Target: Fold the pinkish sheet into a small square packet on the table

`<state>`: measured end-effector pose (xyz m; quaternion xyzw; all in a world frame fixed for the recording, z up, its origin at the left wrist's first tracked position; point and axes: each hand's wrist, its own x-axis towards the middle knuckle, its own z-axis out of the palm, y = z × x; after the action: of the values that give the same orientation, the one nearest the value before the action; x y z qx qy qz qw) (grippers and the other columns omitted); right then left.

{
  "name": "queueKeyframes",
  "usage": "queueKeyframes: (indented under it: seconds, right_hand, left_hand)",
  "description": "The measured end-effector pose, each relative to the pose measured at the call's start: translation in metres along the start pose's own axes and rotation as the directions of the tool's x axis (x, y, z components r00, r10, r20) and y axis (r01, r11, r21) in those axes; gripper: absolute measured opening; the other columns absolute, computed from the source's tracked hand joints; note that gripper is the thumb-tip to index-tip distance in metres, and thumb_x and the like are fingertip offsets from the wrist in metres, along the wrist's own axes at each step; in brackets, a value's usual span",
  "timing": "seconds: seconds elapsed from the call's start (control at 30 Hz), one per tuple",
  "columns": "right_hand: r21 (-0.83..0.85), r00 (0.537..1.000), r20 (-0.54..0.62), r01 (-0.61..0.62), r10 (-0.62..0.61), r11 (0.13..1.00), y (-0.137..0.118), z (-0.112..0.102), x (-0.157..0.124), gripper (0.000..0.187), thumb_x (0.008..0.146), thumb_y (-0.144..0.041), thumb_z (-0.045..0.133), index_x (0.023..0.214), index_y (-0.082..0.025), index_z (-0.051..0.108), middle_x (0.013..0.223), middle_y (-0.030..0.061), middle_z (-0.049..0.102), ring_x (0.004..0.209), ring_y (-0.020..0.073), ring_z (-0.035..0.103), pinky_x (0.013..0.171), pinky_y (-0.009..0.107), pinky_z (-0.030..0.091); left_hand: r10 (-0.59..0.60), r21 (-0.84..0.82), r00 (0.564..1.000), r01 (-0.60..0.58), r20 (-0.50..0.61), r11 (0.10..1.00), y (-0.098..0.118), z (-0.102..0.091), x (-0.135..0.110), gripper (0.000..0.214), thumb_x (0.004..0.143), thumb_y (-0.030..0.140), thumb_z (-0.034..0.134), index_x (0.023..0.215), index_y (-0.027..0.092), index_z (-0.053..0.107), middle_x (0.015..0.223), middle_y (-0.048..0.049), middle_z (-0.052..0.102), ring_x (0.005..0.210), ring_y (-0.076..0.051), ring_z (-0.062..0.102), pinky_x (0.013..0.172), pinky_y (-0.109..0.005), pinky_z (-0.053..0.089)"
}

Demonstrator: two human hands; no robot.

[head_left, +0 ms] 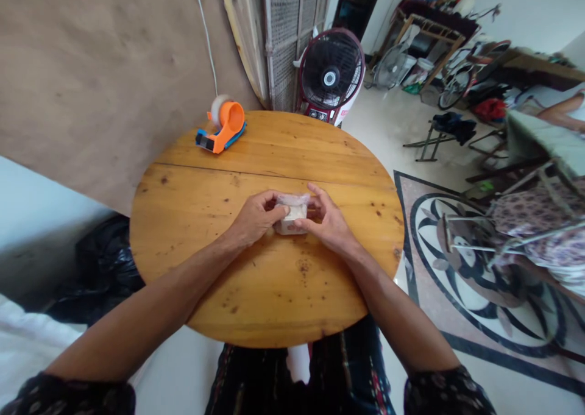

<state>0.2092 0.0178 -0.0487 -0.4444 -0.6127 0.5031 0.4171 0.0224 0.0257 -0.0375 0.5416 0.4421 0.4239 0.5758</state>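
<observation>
Indoors, an oval wooden table [265,293] stands on a pale floor [388,116], a fan [329,77] beyond its far edge and an orange tape dispenser [228,125] by its far-left edge. Roughly midway between near and far edges sits a small whitish box [297,211], one side facing the near edge — its long axis I cannot tell. The left hand [258,219] grips its left end, thumb on top — the right hand [331,223] clasps the other.

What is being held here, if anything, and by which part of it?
A small pale box, held by its two sides: the left grip is on its left side and the right grip on its right side.
</observation>
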Motion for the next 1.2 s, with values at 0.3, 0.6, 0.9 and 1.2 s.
queueKeyframes:
  seconds: [0.3,0.6,0.9,1.2]
  right_hand:
    - [-0.063,0.999,-0.020,0.038,-0.039,0.997,0.001,0.004,0.000,0.084,0.068,-0.036,0.077,0.139,-0.022,0.035,0.118,0.0112,0.063,0.103,0.0228,0.064,0.094,0.042,0.051]
    - [-0.108,0.998,-0.039,0.034,-0.038,0.994,0.003,0.004,0.002,0.079,0.067,-0.036,0.076,0.136,-0.023,0.040,0.118,0.0102,0.062,0.104,0.0229,0.063,0.094,0.042,0.050]
    - [-0.076,1.000,0.014,0.028,-0.026,0.997,-0.005,0.006,0.002,0.043,0.069,-0.035,0.075,0.105,-0.023,0.055,0.099,0.0035,0.065,0.088,0.0171,0.064,0.082,0.034,0.053]
    - [-0.049,0.999,0.029,0.021,-0.019,0.999,-0.005,0.003,0.001,0.041,0.067,-0.040,0.077,0.097,-0.021,0.058,0.093,0.0021,0.065,0.083,0.0151,0.063,0.075,0.030,0.052]
  left_hand:
    - [0.057,0.030,0.998,-0.056,-0.033,0.998,-0.001,0.001,0.002,0.027,0.076,0.039,0.063,0.085,0.014,0.066,0.080,-0.0021,0.067,0.069,-0.013,0.058,0.065,-0.024,0.046]
    - [0.090,0.061,0.992,-0.085,-0.087,0.995,-0.005,0.002,0.006,0.018,0.072,0.028,0.062,0.083,0.015,0.069,0.085,-0.0027,0.070,0.076,-0.015,0.061,0.070,-0.025,0.049]
    - [0.116,0.046,0.992,-0.113,-0.050,0.993,-0.006,0.000,0.005,0.024,0.074,0.025,0.060,0.093,0.014,0.069,0.090,-0.0039,0.071,0.075,-0.014,0.062,0.070,-0.024,0.049]
    - [0.079,0.170,0.997,-0.082,0.026,0.982,0.004,-0.010,0.001,0.023,0.074,0.027,0.058,0.089,0.015,0.071,0.089,-0.0056,0.070,0.077,-0.017,0.063,0.071,-0.028,0.051]
